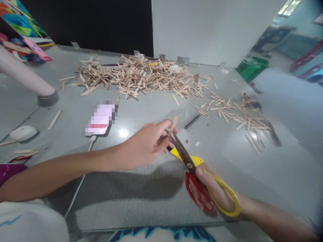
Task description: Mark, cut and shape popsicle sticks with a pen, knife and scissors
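Note:
Between the thumb and fingers of my left hand (148, 141) is a thin wooden stick (173, 124), its upper end pointing up past the fingertips. My right hand (210, 188) grips a pair of scissors (188, 161) with one red and one yellow handle loop. The blades point up and left, and their tips are at the lower part of the stick. Whether the blades have closed on the wood is hard to tell. Beneath the scissors lies a yellow-handled tool (198, 159), partly covered by the blades and my left fingers.
A wide heap of wooden sticks (141, 75) spreads along the back of the grey table (131, 201). More sticks (227, 109) lie at the right, near a dark pen-like rod (192, 121). At the left are a phone (102, 117) with a white cable (78, 191) and a white mouse (23, 133).

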Action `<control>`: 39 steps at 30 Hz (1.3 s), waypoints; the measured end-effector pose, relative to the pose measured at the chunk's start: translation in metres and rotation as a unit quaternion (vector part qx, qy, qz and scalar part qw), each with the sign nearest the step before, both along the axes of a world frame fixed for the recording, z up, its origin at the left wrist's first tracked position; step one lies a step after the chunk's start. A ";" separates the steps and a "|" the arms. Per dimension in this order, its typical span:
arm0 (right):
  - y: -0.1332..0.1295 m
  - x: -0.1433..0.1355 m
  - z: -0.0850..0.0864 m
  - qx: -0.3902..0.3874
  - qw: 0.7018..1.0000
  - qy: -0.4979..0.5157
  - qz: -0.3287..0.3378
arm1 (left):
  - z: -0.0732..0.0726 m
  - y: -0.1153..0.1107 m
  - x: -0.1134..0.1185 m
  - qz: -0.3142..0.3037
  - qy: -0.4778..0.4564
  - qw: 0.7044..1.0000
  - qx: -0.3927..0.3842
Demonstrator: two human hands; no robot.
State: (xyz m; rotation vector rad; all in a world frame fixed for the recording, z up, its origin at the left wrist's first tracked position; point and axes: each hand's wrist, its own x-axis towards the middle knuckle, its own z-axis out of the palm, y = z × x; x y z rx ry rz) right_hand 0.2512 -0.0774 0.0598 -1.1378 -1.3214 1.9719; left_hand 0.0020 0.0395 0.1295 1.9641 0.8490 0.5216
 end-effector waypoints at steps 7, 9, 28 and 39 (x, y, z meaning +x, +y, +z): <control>0.000 0.000 0.000 -0.029 0.999 -0.013 -0.016 | 0.000 -0.001 0.000 0.011 0.013 0.999 0.035; 0.002 0.000 0.002 -0.023 1.000 -0.014 -0.012 | 0.001 -0.002 0.000 0.012 0.011 0.999 0.037; 0.001 -0.002 0.002 -0.009 0.992 -0.121 -0.030 | -0.002 -0.006 0.000 0.002 0.023 0.999 0.040; 0.003 0.000 0.000 0.031 0.990 -0.133 -0.034 | -0.002 0.000 -0.003 -0.009 0.070 0.992 0.109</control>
